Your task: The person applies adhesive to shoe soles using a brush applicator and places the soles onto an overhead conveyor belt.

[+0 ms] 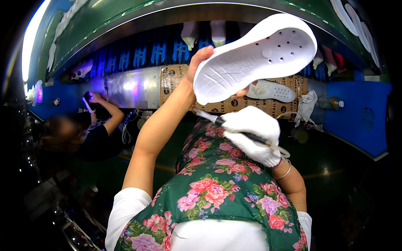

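In my bare left hand [201, 60] a white shoe sole [255, 56] is held up, its inner face with small holes and a crisscross pattern turned toward me. The fingers wrap round its heel end and underside, partly hidden behind it. A white glove covers my right hand [255, 136], which is closed round a slim dark-handled brush [209, 116] with a thin tube trailing by the wrist. The brush tip points left, below the sole's heel and apart from it. Behind the raised sole, a second white sole [274, 91] lies on the cardboard-covered bench [173, 81].
Blue racks [159, 52] run along the back, some bearing pale shoe parts [217, 31]. Right of the cardboard are a crumpled white cloth [307, 106], a bottle [331, 102] and a blue panel [356, 115]. At left, a co-worker's hand [96, 98] holds a shoe part.
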Tool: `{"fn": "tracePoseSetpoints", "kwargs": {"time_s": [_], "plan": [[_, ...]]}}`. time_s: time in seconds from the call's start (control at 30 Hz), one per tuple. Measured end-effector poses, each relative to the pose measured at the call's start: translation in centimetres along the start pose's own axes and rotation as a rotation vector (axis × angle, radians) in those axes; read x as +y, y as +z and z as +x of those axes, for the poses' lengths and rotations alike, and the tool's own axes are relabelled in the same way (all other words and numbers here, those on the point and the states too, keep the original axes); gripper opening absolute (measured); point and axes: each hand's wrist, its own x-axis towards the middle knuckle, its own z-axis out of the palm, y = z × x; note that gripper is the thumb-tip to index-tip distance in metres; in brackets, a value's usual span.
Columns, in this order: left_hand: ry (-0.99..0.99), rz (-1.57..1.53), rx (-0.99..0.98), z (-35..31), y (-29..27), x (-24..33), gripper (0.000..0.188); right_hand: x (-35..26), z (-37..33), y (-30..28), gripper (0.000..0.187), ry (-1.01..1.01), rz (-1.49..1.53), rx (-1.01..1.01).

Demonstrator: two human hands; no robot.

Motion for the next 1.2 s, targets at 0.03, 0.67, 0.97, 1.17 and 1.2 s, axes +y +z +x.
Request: {"fn": "tracePoseSetpoints", "kwargs": {"time_s": [0.03, 0.67, 0.97, 1.17, 1.2], "plan": [[0.01, -0.002, 0.063, 0.0, 0.4, -0.2, 0.092, 0.5, -0.3, -0.1, 0.021, 0.053, 0.051, 0.113], [0.049, 0.127, 0.213, 0.5, 3.1, -3.4, 0.115, -0.6, -2.9, -7.3, 0.018, 0.167, 0.205, 0.469], [0.321, 0.051, 0.243, 23.0, 3.2, 2.9, 0.093, 5.1, -8.2, -5.4, 0.018, 0.476, 0.481, 0.93], [-0.07, 0.31, 0.151, 23.2, 6.1, -0.6, 0.084, 8.8, -11.2, -3.3, 0.02, 0.646, 0.575, 0.964], [0.004, 0.52, 0.168, 22.2, 6.1, 0.3, 0.079, 8.8, -11.4, -2.9, 0.02, 0.668, 0.588, 0.968]]}}
